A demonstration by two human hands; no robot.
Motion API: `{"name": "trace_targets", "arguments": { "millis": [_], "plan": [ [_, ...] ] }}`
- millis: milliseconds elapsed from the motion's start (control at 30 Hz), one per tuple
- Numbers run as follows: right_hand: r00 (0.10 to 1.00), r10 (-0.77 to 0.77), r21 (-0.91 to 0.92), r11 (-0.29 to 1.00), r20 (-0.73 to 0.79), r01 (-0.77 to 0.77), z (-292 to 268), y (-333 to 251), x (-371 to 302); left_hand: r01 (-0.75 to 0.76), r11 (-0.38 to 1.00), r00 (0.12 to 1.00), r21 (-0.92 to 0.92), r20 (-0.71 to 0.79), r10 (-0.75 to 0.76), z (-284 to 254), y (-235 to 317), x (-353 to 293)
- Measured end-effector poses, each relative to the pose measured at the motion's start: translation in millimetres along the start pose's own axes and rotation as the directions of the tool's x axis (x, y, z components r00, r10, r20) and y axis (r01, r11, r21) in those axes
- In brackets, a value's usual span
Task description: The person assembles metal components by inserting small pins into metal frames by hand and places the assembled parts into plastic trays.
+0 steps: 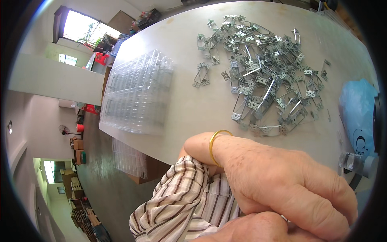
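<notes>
- Your right hand, the one with the gold ring, is curled with its fingers folded down over the striped sleeve cuff of your other arm. It seems to be pinching or tugging the cloth, so I judge the work in hand to be fixing that cuff.
- Your left hand shows only as a knuckle at the lower edge. I cannot tell how far open it is or whether it holds anything.
- To do this well, take the cuff by its edge, roll or pull it evenly, and keep both hands low and clear of the bench so that the cloth does not sweep anything off.
- The pile of metal clips lies well apart from your hands, on the far right part of the bench. The stack of clear plastic trays sits at its left edge.
- Hard to make out: your right fingertips are tucked under the hand, so the exact grip on the cloth is hidden.
- The blue plastic bag and a clear object beside it are cut off at the right rim. I cannot tell what that object is.
- More trays show below the bench edge, partly hidden.
</notes>
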State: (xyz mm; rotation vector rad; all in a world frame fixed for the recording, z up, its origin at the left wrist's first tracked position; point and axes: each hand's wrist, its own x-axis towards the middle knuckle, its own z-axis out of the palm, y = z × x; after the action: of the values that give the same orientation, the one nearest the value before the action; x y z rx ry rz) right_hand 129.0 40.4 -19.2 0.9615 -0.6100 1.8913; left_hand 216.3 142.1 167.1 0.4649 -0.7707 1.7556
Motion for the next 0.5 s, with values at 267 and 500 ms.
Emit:
{"name": "trace_targets", "arguments": {
  "millis": [267,500],
  "plan": [
    [0.991,0.093,-0.14,0.987,0.091,-0.08,-2,3,-19,-0.124,0.854,0.976,-0.505,-0.218,0.013,11,-8,-2],
    [0.971,0.189,-0.307,0.942,0.147,-0.137,-12,-3,-30,-0.29,0.491,0.92,-0.822,-0.381,-0.094,31,-5,3]
  ]
}}
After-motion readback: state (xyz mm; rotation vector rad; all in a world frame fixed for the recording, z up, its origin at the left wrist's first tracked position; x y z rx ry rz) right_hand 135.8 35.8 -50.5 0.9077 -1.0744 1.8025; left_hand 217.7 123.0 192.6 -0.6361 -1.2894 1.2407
